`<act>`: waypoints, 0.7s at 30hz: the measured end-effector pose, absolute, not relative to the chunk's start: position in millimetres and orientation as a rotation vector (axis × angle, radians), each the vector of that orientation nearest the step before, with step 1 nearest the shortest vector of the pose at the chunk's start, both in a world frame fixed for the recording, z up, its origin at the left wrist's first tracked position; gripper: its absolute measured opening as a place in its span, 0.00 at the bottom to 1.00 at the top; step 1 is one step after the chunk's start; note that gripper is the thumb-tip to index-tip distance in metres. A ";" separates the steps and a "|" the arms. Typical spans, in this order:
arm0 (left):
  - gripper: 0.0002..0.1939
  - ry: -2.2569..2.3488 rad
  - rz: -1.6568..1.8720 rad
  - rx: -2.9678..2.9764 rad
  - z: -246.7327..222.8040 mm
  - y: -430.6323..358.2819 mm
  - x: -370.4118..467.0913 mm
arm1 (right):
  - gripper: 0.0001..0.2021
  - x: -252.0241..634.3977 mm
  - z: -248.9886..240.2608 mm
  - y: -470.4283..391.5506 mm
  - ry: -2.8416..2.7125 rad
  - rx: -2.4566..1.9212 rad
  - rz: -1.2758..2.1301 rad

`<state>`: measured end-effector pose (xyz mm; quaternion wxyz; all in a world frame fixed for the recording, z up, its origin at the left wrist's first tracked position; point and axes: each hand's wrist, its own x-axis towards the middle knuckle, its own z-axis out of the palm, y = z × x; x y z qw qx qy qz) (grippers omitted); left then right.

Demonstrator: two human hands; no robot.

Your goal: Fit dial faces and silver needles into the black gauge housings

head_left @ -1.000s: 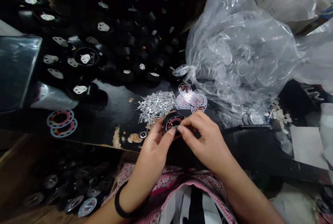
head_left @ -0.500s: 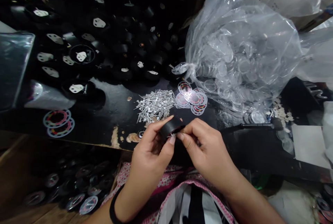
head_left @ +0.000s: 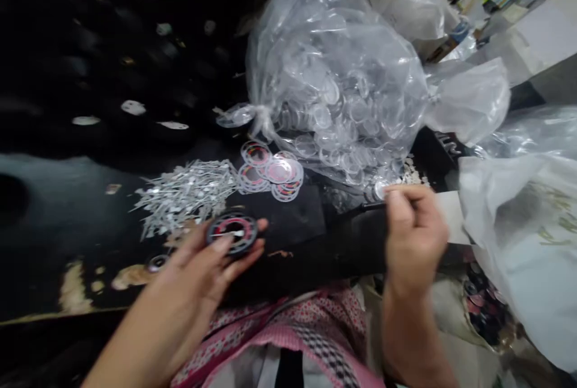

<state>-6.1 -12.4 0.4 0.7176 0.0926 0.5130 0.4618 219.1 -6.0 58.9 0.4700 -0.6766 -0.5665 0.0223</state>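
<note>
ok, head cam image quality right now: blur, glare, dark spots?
Head view: motion blur smears the whole frame, worst on the dark pile of black parts at upper left, which is underexposed. Glare whitens the clear plastic bag. The gauge dial in the left hand stays readable; the right hand is soft. Edges bow from wide-angle distortion.

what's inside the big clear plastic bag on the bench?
The clear plastic bag is full of round transparent discs, piled loosely and visible through the film. Glare and folds hide the lower layers, so nothing else can be made out.
</note>
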 end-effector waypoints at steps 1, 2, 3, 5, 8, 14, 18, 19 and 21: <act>0.08 1.086 0.991 0.186 1.8 -12.4 -2.7 | 0.06 236.3 53.4 -5.7 -1.301 -1.725 0.008; 0.08 1.023 0.951 0.163 3.0 -12.2 1.1 | 0.06 250.8 45.2 -3.7 -1.251 -1.745 0.072; 0.08 0.970 0.900 0.126 3.8 -11.7 5.1 | 0.07 261.2 35.5 -0.5 -1.196 -1.727 0.214; 0.12 0.908 0.813 0.035 3.7 -10.3 12.1 | 0.06 266.5 18.1 6.4 -1.076 -1.628 0.389; 0.14 0.916 0.779 -0.020 0.4 -9.4 17.7 | 0.08 239.1 12.6 11.6 -0.966 -1.382 0.622; 0.09 0.858 0.837 0.033 -7.6 -13.0 18.2 | 0.12 160.6 38.7 11.0 -1.217 -0.978 1.005; 0.07 0.818 0.880 0.041 -8.1 -14.4 19.9 | 0.12 148.8 41.3 15.4 -1.622 -1.046 0.938; 0.07 0.824 0.883 0.040 -7.7 -14.4 20.3 | 0.12 148.1 40.9 17.1 -1.697 -1.059 0.898; 0.07 0.848 0.880 0.044 -6.4 -14.1 20.9 | 0.11 146.4 40.9 19.6 -1.784 -1.056 0.846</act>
